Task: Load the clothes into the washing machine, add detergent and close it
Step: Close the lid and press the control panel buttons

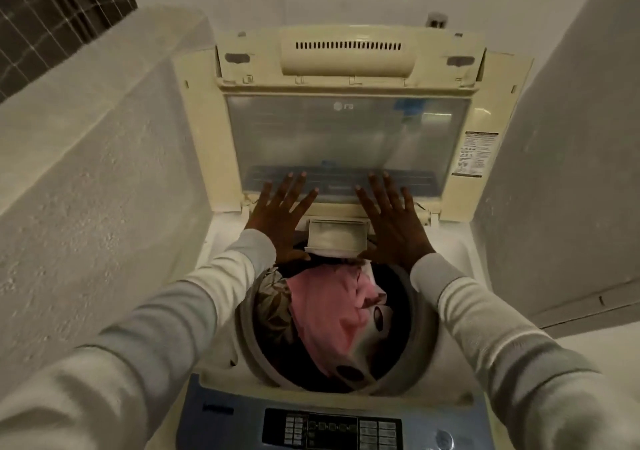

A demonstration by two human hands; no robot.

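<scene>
The clothes (327,314) lie heaped inside the round drum (420,325) of the top-loading washing machine (221,411): a pink garment on top, a brown leaf-patterned piece at the drum's left side, a pale spotted piece toward the front right, dark fabric beneath. At the rear edge of the drum opening sits a small cream detergent drawer (336,236), pulled partly out over the laundry. Behind it the folding lid (346,138) stands raised, its clear panel facing the camera. The left hand (278,223) and right hand (393,223) are both spread flat with fingers splayed, grasping nothing, fingertips over the lower edge of the lid's clear panel, one on each side of the drawer; whether they press on it I cannot tell. Pale long sleeves cover both arms. The blue control panel (332,429) runs along the machine's near edge. Rough plastered walls flank the machine left and right.
</scene>
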